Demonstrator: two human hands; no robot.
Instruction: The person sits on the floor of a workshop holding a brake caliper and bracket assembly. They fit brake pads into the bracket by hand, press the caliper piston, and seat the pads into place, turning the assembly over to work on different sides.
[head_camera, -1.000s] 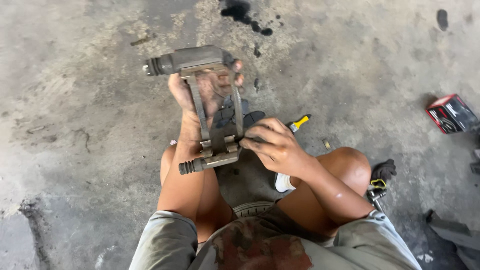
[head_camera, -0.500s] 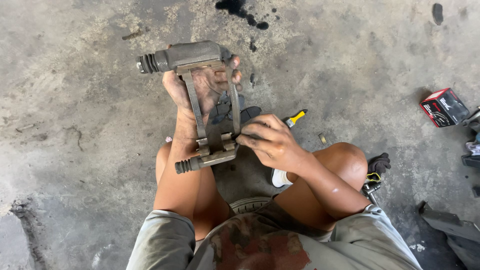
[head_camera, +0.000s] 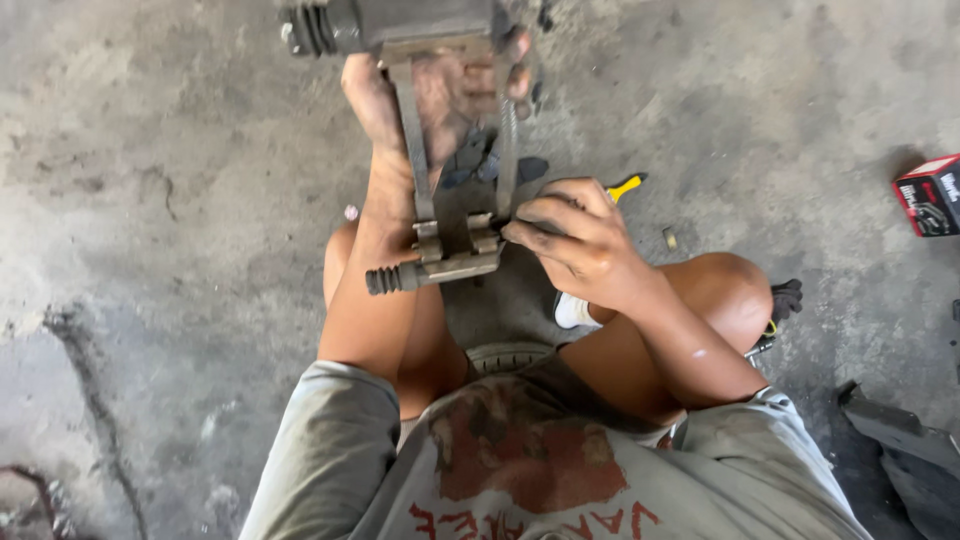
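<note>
I hold a grimy metal brake caliper bracket (head_camera: 440, 150) upright in front of me, above my knees. My left hand (head_camera: 440, 95) grips its upper end from behind, fingers curled over the thick top bar. My right hand (head_camera: 575, 235) pinches the bracket's lower right corner, near a small metal clip by the lower bar. A ribbed rubber boot sticks out to the left at each end of the bracket. Both hands are smeared with dark grease.
I sit on a stained concrete floor. A yellow-handled tool (head_camera: 625, 187) lies just beyond my right hand. A red and black box (head_camera: 930, 195) sits at the far right. Dark gloves (head_camera: 785, 298) and dark parts (head_camera: 905, 440) lie by my right knee.
The view has tilted down, so the bracket now reaches the top edge. Both hands keep the same hold on it.
</note>
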